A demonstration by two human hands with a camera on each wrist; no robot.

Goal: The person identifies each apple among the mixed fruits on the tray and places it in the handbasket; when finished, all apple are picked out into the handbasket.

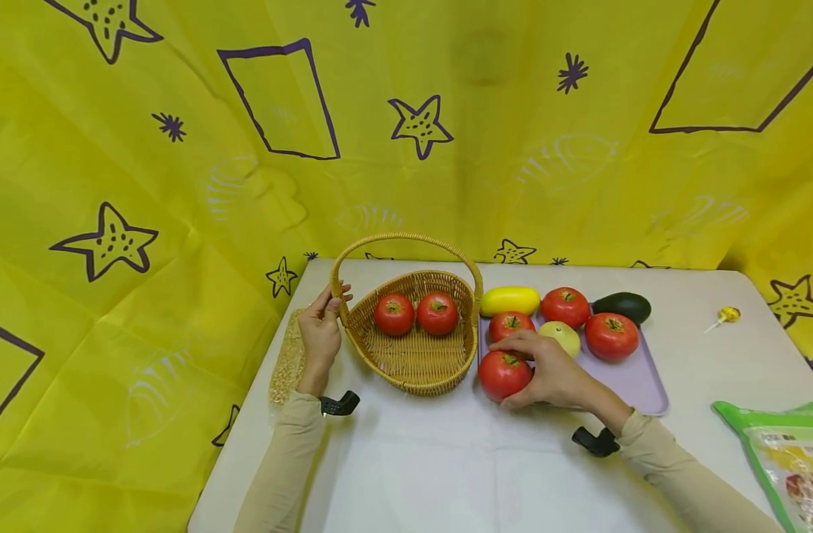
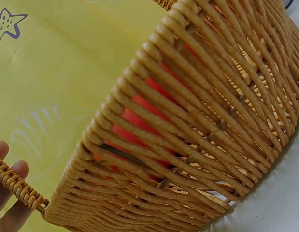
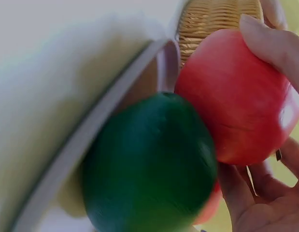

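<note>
My left hand (image 1: 321,337) grips the handle of a wicker basket (image 1: 416,363) near its left base; in the left wrist view, fingers (image 2: 13,216) curl round the woven handle (image 2: 19,186). Inside the basket sit two red tomatoes (image 1: 394,314), side by side toward the back. My right hand (image 1: 553,369) holds a large tomato (image 1: 503,376) between thumb and fingers, over the left front of a lilac tray (image 1: 640,381). From the right wrist, that tomato (image 3: 231,96) appears beside a smooth green fruit or vegetable (image 3: 149,164), which the hand hides in the head view.
On the tray lie more tomatoes (image 1: 611,337), a yellow oblong fruit or vegetable (image 1: 509,301), a pale round one (image 1: 561,338) and a dark green one (image 1: 622,307). A bag of kernels (image 1: 288,363) lies left of the basket. Rightward are a lollipop (image 1: 728,315) and a green-edged packet (image 1: 789,459).
</note>
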